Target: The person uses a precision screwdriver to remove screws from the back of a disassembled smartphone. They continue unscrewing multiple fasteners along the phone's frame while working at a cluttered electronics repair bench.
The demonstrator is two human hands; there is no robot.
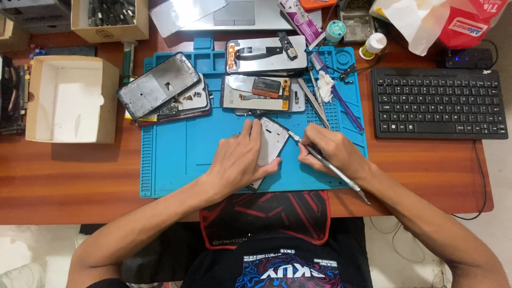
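Centre of frame: a phone frame (pixel 271 143) lies tilted on the blue work mat (pixel 176 154), itself on the wooden tabletop (pixel 64 176).
Left hand (pixel 240 160): flat on the phone frame, fingers (pixel 246 140) pressed together and lying along its left edge, thumb at its lower right side.
Right hand (pixel 330 152): fingers pinching a slim metal tool (pixel 333 169), whose tip touches the frame's upper right corner.
Upper centre: several opened phones (pixel 264 72) and tweezers (pixel 314 101) on the mat.
Left of frame: an open white cardboard box (pixel 72 98).
Right of frame: a black keyboard (pixel 437 104).
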